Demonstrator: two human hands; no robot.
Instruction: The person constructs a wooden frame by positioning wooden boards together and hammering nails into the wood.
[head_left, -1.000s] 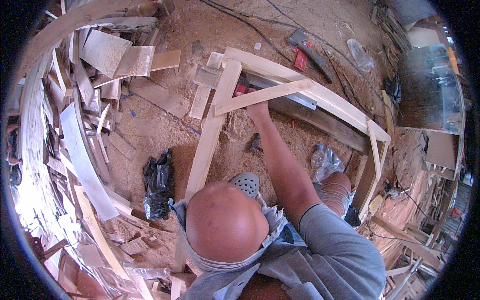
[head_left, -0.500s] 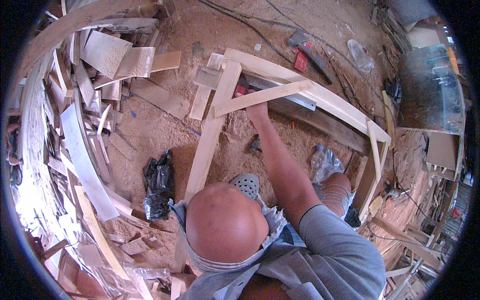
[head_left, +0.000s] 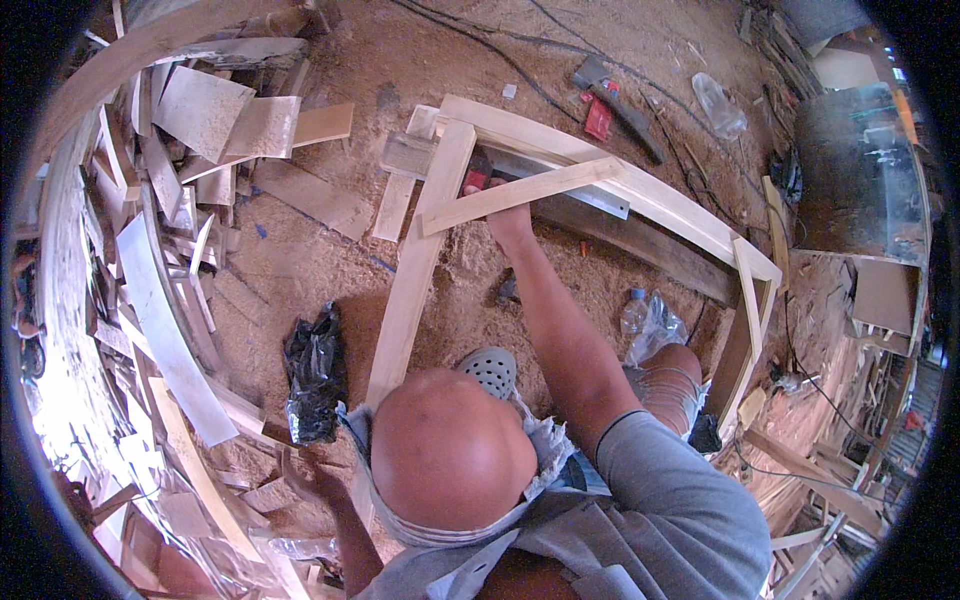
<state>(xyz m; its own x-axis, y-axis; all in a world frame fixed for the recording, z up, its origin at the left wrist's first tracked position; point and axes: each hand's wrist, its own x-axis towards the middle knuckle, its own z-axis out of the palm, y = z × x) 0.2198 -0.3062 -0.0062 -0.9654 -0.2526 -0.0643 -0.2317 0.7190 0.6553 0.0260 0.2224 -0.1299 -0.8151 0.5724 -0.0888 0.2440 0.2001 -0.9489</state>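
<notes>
A pale wooden frame [head_left: 400, 310] lies on the sawdust, with a long curved rail [head_left: 680, 208] along its far side. A short diagonal brace [head_left: 545, 190] crosses its far left corner. My right hand [head_left: 507, 205] reaches under this brace, its fingers closed round the red-and-black handle of a handsaw [head_left: 605, 203]. The saw's blade points right along the inside of the rail; the brace hides part of the hand and handle. My left hand [head_left: 312, 480] is at the lower left, fingers apart and holding nothing, above wood offcuts.
Offcuts and boards [head_left: 205, 110] are heaped at the left. A black plastic bag [head_left: 313, 375] lies left of the frame. Inside the frame are a clear bottle [head_left: 636, 312] and a bag. Beyond the rail lie a hammer-like tool [head_left: 625, 115], a red object [head_left: 598, 120] and black cables [head_left: 480, 45].
My left hand has come into view at the lower left. My right hand keeps its hold on the saw, with hardly any movement.
</notes>
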